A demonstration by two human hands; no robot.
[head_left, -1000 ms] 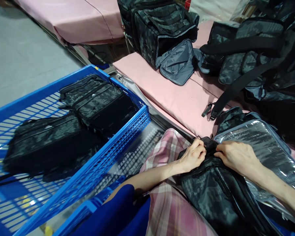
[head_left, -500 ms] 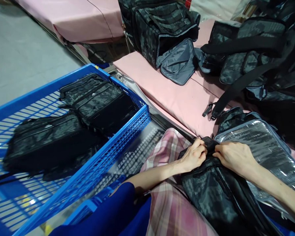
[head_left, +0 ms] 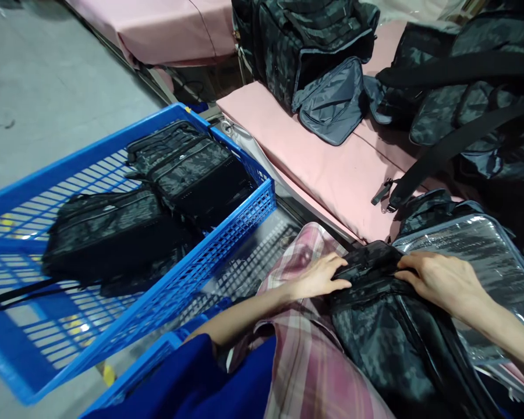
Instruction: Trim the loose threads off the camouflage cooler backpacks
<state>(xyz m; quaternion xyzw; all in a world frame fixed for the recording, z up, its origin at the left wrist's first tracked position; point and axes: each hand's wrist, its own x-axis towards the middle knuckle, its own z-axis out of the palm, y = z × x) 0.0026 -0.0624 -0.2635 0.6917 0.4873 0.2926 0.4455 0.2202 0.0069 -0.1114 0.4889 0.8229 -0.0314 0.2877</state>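
Note:
A dark camouflage backpack [head_left: 379,326] lies across my lap, over a pink plaid apron [head_left: 305,361]. My left hand [head_left: 318,278] is at the left side of its top end, thumb and fingers parted, the fingertips at the fabric. On the opposite side of that end, my right hand [head_left: 436,279] has its fingers curled onto the bag's edge. Some of the right fingertips are hidden against the dark cloth. Just beyond the right hand lies a bag part with a shiny silver lining [head_left: 471,250].
To the left stands a blue plastic crate [head_left: 227,247] holding dark camouflage bags [head_left: 117,233]. A pink-covered table [head_left: 323,174] runs ahead, bearing an open camouflage bag [head_left: 275,64] and more bags at right. A black strap [head_left: 454,151] with a buckle hangs across the table.
My hands have moved apart from close together at the bag's top end. The left hand has opened and shifted left; the right has shifted slightly right. The view has swung a little left.

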